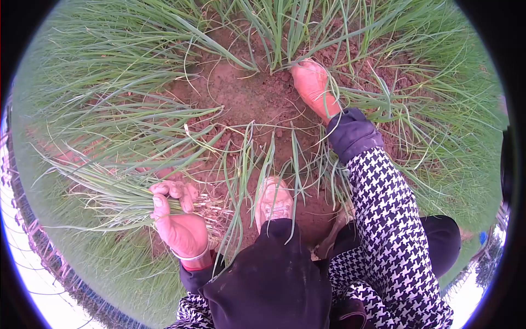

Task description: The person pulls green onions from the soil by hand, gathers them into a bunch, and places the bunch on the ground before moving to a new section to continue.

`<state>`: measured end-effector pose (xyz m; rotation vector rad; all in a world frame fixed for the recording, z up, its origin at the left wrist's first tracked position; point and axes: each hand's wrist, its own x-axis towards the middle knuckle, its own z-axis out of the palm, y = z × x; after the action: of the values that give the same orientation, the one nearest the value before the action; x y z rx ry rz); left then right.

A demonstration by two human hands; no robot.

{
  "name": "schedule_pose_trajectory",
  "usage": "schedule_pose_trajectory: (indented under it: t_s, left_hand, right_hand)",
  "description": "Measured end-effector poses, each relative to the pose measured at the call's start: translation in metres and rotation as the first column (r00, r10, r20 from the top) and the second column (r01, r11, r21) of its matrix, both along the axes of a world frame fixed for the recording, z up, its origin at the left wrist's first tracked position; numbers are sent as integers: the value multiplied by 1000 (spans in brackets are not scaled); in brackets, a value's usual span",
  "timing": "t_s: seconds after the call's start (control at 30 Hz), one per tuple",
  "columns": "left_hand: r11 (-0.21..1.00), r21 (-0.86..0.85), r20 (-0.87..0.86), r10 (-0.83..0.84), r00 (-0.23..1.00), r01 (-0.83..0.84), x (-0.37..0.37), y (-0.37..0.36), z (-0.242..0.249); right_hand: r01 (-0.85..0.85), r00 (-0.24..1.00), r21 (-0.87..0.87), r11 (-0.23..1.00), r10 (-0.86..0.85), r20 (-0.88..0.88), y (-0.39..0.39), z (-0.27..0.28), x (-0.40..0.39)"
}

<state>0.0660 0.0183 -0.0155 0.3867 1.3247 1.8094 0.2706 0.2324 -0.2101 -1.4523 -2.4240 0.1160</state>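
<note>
My left hand point(178, 219) is closed round a bundle of green onion plants point(109, 189), with the leaves pointing left and the pale roots point(213, 216) sticking out on the right. My right hand point(310, 82) is reached forward to the soil, its fingers curled at the base of a standing clump of green onions point(282, 38). Whether stems are inside its fingers is hidden by the back of the hand. A few long leaves lie across that wrist.
Reddish-brown soil point(235, 88) lies between the hands. Dense green onion rows point(109, 82) stand at left and right. Below are a light shoe point(274, 200) and a dark-clothed knee point(268, 274), with leaves hanging in front. A netted edge point(46, 244) runs along the lower left.
</note>
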Motion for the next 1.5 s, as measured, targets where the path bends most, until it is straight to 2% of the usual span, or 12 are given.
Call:
schedule_pose_trajectory:
  t_s: [0.13,0.4,0.5,0.53,0.73,0.9,1.03,1.07,1.17,1.23,1.3,1.5]
  left_hand:
    - [1000,-10,28,18,999,-18,-3,-1,-1]
    - [999,-37,80,40,996,-37,-5,7,2]
    - [999,-37,83,30,996,-27,-12,8,-5]
    - [991,-71,108,123,987,-116,-12,6,-6]
    - [996,-86,106,46,993,-37,-14,11,-11]
    - [995,-98,100,-2,995,12,-13,20,-19]
    - [989,-139,104,-33,994,48,-10,25,-20]
    - [987,-151,108,-30,994,46,-9,28,-21]
    - [987,-133,97,-72,993,85,-7,30,-23]
    - [993,-89,121,-68,990,79,-14,28,-21]
    - [995,-92,138,-31,990,44,-19,21,-17]
    - [998,-57,183,-10,983,21,-23,13,-20]
  right_hand:
    - [35,999,65,997,-35,-11,3,-13,2]
    - [159,987,-266,951,-158,27,11,1,-8]
    - [98,992,-309,946,-116,-42,19,5,-9]
    - [116,993,-374,920,-122,9,22,8,-11]
    - [116,993,-386,915,-105,51,22,9,-5]
    - [59,995,-362,930,-82,-50,22,-7,-4]
    - [87,986,-287,954,-40,165,13,9,-16]
    - [147,967,-363,920,-56,250,11,10,-21]
    - [208,967,-365,908,-135,215,14,9,-20]
    - [97,987,-457,884,-27,157,27,5,-10]
    - [184,981,-515,837,-121,153,31,0,-11]
    - [30,987,-572,820,-114,-112,-4,-16,6]
